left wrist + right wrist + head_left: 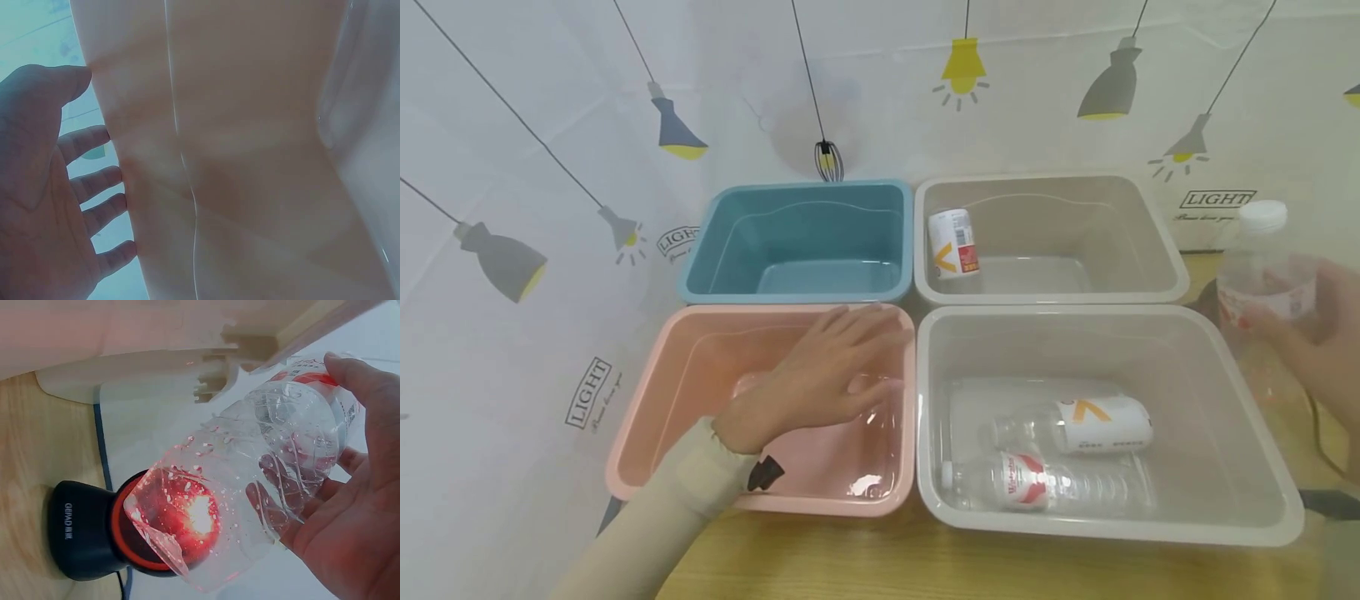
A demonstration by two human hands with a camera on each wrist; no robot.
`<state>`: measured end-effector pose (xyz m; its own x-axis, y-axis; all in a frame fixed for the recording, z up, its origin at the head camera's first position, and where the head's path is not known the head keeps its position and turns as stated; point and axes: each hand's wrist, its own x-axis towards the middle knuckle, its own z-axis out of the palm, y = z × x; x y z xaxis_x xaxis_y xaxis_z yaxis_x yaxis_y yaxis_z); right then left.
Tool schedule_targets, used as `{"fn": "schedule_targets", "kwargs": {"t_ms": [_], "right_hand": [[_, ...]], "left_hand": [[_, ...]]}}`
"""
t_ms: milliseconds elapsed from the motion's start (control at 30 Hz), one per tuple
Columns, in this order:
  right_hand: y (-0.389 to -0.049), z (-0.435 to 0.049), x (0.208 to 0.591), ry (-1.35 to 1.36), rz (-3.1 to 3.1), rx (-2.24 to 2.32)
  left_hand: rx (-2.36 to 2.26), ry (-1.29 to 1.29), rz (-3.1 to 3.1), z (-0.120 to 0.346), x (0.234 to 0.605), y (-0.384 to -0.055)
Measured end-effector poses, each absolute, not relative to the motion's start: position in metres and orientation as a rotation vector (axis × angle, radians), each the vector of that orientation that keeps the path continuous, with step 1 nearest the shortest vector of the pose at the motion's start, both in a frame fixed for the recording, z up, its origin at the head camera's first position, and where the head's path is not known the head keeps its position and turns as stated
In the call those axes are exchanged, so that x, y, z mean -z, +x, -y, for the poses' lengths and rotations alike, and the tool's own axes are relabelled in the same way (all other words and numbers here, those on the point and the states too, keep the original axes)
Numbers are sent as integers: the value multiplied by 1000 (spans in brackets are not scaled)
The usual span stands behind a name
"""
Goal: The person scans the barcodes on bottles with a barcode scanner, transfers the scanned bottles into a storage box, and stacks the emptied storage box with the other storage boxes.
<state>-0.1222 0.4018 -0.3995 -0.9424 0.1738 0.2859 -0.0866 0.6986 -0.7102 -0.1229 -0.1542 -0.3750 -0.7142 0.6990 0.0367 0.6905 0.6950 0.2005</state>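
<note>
One bottle (1255,292) — cap up, long axis roughly upright — is gripped by the right hand (1318,333) beyond the front grey bin (1112,528)'s right edge; left of that bin, the left hand (820,375) has fingers outstretched.

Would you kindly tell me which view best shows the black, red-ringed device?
The right wrist view: the black device appears close, though the held bottle overlaps its red ring. The head view shows at most a dark sliver; the left wrist view, none.
</note>
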Motion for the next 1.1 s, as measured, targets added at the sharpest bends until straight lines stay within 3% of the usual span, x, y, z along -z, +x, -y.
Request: {"fn": "schedule_targets", "kwargs": {"t_ms": [367, 1100], "right_hand": [[-134, -373, 368, 97, 2609, -1472], [-178, -308, 306, 389, 3005, -795]], "left_hand": [[-321, 1174, -2865, 158, 375, -121], [-337, 1177, -2855, 157, 375, -122]]}}
